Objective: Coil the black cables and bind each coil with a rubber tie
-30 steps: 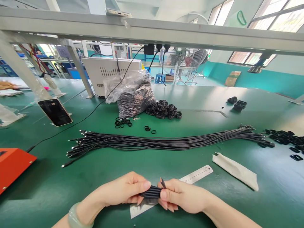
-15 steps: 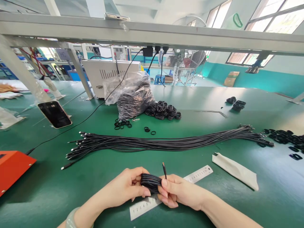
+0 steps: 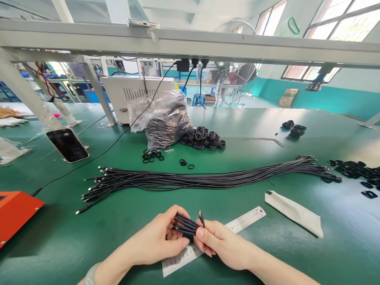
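A coiled black cable (image 3: pixel 184 225) is held between both hands above the steel ruler (image 3: pixel 248 219). My left hand (image 3: pixel 162 236) curls its fingers around the coil's left end, thumb below. At the coil's right end, my right hand (image 3: pixel 218 239) pinches it between thumb and fingers. One cable connector (image 3: pixel 201 218) sticks up by the right thumb. The strands look fanned toward the left hand. Beyond the hands, a long bundle of straight black cables (image 3: pixel 184 180) lies across the green table (image 3: pixel 133 225).
Behind the bundle are small black rings (image 3: pixel 152 155), coiled rings (image 3: pixel 203 138) and a plastic bag (image 3: pixel 169 122). A phone (image 3: pixel 67 145) leans at the left, above an orange box (image 3: pixel 19 215). A pale sleeve-like strip (image 3: pixel 292 211) and black pieces (image 3: pixel 356 169) lie right.
The coil has turned in my hands, its strands now spreading toward the left. The upright connector has shifted slightly left and lower. Both hands still grip the coil.
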`<state>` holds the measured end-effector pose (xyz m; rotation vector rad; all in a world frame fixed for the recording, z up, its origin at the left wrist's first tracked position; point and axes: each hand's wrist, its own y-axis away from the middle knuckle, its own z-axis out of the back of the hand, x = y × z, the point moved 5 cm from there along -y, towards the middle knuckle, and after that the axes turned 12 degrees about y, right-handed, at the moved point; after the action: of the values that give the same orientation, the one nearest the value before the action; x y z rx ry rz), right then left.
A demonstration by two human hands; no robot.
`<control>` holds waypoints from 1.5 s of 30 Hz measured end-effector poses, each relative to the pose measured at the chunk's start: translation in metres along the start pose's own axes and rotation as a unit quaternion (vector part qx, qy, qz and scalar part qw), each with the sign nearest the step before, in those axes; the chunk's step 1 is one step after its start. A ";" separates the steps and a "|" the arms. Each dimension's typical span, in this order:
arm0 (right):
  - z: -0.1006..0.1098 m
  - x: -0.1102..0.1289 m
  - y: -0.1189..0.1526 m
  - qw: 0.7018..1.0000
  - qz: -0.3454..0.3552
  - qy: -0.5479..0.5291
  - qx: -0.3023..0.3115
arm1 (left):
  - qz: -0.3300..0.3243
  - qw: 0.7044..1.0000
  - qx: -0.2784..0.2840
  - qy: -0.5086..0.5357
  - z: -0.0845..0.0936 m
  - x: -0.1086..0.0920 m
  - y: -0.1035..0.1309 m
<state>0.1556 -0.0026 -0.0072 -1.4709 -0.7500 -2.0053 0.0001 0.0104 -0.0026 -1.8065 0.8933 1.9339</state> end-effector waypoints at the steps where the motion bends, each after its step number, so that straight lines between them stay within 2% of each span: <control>1: 0.000 0.002 0.000 1.000 -0.003 0.008 -0.012 | -0.004 1.000 -0.002 0.001 -0.001 0.000 0.001; 4: -0.002 0.009 0.000 0.999 -0.003 0.031 -0.032 | -0.035 0.998 -0.043 -0.019 -0.005 -0.002 0.003; 7: -0.006 0.014 0.001 0.998 -0.002 0.056 -0.034 | -0.062 0.989 -0.132 -0.040 -0.006 -0.007 0.005; 9: -0.008 0.016 0.002 0.997 0.005 0.065 -0.040 | -0.071 0.981 -0.171 -0.056 -0.009 -0.009 0.006; 14: -0.010 0.019 0.005 0.994 0.064 0.055 -0.069 | -0.118 0.962 -0.208 -0.127 -0.011 -0.009 0.009; 19: -0.014 0.015 0.001 0.995 0.010 0.017 -0.100 | -0.173 0.944 -0.222 -0.173 -0.010 -0.003 0.011; 23: -0.016 0.011 -0.003 0.990 -0.003 -0.010 -0.139 | -0.211 0.931 -0.212 -0.210 -0.013 -0.003 0.011; 32: -0.017 0.009 -0.006 0.989 -0.007 -0.056 -0.136 | -0.227 0.914 -0.212 -0.261 -0.016 -0.004 0.012; 36: -0.013 0.012 -0.006 0.993 0.027 0.006 -0.117 | -0.220 0.917 -0.219 -0.250 -0.014 -0.005 0.010; 40: -0.012 0.019 -0.002 0.982 0.093 0.153 -0.057 | -0.173 0.927 -0.232 -0.240 -0.012 -0.004 0.008; 42: -0.012 0.019 -0.001 0.972 0.076 0.220 -0.039 | -0.137 0.932 -0.232 -0.244 -0.013 -0.003 0.007; 45: -0.011 0.020 0.001 0.964 0.048 0.259 -0.023 | -0.105 0.939 -0.223 -0.239 -0.015 -0.005 0.006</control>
<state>0.1440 -0.0128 0.0092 -0.9125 -0.4012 -2.2028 0.0080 -0.0031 0.0034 -1.4429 0.1004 2.4023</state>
